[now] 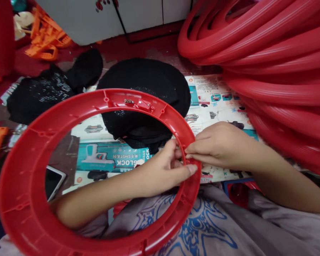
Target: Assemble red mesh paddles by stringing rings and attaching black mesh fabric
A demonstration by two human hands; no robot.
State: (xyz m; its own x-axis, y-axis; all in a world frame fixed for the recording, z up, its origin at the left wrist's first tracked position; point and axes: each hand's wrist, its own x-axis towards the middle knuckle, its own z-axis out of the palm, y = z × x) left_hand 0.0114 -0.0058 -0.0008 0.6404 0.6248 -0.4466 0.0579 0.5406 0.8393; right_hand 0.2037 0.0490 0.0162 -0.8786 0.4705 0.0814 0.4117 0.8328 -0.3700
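Note:
A large red plastic ring (18, 163) with ribs and small posts inside its channel lies tilted over my lap. Through its opening reaches my left arm, and my left hand (173, 165) grips the ring's right side, thumb and fingers around the rim. On the outer side of that same spot is my right hand (213, 145), its fingertips pinched together at the channel. Whatever sits between those fingertips is too small or hidden to make out. Near the ring's far side, a small metal piece (128, 101) and a little red block (144, 104) sit in the channel.
Black fabric pieces (144, 76) lie behind the ring on a printed cardboard sheet (96, 156). Stacked red rings (256, 46) fill the right side. Orange plastic parts (46, 35) are heaped at the back left. A phone-like device (56, 181) shows through the ring.

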